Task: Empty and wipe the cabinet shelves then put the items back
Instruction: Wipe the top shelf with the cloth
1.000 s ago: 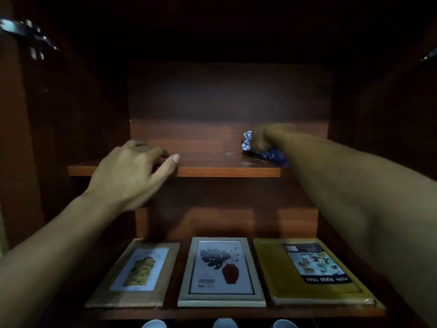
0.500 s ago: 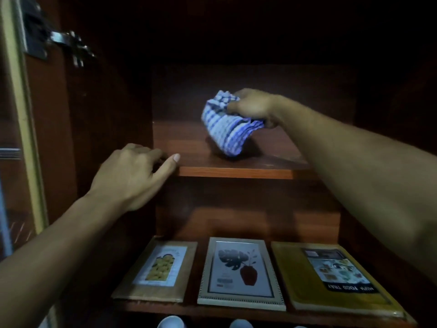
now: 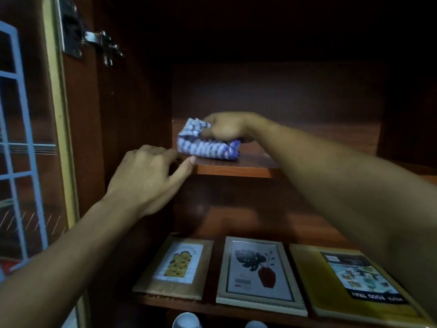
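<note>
A blue-and-white checked cloth (image 3: pixel 208 147) lies bunched on the upper wooden shelf (image 3: pixel 234 170), near its left end. My right hand (image 3: pixel 224 129) grips the cloth from above and presses it onto the shelf. My left hand (image 3: pixel 146 176) rests at the shelf's left front corner, thumb along the front edge, fingers curled over the top. On the lower shelf (image 3: pixel 212 308) lie a brown framed picture (image 3: pixel 177 268), a silver framed leaf-and-vase print (image 3: pixel 257 273) and a yellow food tray package (image 3: pixel 350 285).
The cabinet door (image 3: pixel 35 138) stands open at the left, with a metal hinge (image 3: pixel 104 46) near its top. Two white rounded objects (image 3: pixel 186 321) show below the lower shelf. The cabinet's back and top are dark.
My right hand has carried the cloth from the shelf's right side, lifted it, and set it down at the left end. The view has swung left. My left hand stays on the shelf edge.
</note>
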A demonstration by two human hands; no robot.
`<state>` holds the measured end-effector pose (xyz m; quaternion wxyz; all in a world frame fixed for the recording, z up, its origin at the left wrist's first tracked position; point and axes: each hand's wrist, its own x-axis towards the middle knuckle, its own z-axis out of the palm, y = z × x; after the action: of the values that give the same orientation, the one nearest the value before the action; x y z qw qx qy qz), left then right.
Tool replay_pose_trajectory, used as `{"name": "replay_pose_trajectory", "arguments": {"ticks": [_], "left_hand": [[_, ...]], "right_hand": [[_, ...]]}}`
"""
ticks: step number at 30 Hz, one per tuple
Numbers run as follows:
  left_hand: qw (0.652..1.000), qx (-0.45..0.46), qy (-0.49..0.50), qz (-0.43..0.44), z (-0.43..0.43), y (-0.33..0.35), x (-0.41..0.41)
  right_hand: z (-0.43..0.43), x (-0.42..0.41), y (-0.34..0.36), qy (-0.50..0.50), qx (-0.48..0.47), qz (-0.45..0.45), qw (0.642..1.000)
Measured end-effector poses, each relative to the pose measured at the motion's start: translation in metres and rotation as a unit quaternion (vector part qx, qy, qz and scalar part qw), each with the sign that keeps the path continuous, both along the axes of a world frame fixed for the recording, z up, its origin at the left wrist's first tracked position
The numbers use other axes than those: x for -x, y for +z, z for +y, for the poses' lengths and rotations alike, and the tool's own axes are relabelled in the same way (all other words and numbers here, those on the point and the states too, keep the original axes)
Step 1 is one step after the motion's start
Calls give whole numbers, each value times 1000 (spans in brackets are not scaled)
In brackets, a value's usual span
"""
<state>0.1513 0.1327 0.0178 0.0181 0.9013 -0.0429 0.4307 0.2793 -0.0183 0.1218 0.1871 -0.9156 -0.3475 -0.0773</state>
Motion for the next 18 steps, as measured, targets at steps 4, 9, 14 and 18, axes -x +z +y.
{"name": "replay_pose_trajectory", "arguments": {"ticks": [4, 9, 14, 18], "left_hand": [[1000, 5, -24, -5, 2, -5, 6], [999, 16, -44, -3, 7, -15, 11], [999, 13, -42, -2, 11, -20, 14], [998, 48, -39, -16, 12, -30, 18]], "right_hand": [[12, 6, 27, 39, -120, 8, 992], [8, -6, 30, -123, 82, -192, 970], [17, -18, 0, -159, 201, -143, 956], [36, -19, -3, -126, 191, -116, 967]]}}
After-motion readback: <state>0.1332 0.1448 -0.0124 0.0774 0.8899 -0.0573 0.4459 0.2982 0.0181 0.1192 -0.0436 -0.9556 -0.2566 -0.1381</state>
